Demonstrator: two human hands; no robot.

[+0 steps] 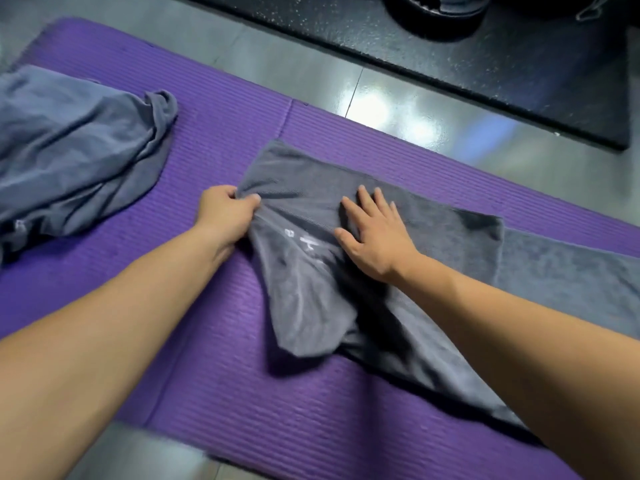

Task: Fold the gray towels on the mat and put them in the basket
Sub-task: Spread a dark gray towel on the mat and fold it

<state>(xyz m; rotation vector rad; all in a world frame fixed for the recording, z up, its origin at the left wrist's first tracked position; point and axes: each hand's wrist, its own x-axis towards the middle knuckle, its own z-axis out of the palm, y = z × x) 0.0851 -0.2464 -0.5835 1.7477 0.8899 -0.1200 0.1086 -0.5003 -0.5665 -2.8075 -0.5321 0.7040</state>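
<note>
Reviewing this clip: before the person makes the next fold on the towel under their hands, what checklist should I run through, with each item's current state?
1. Grip: left hand pinches the bunched left edge of the towel: ok.
2. Anchor: right hand lies flat on the towel, fingers spread: ok.
3. Towel smooth: not ok, a wrinkled flap trails toward the near side.
4. Towel fully on the mat: cannot tell, its right end runs out of frame.
5. second towel folded: not ok, it lies crumpled at the left.
6. basket within reach: cannot tell, it is not in view.
</note>
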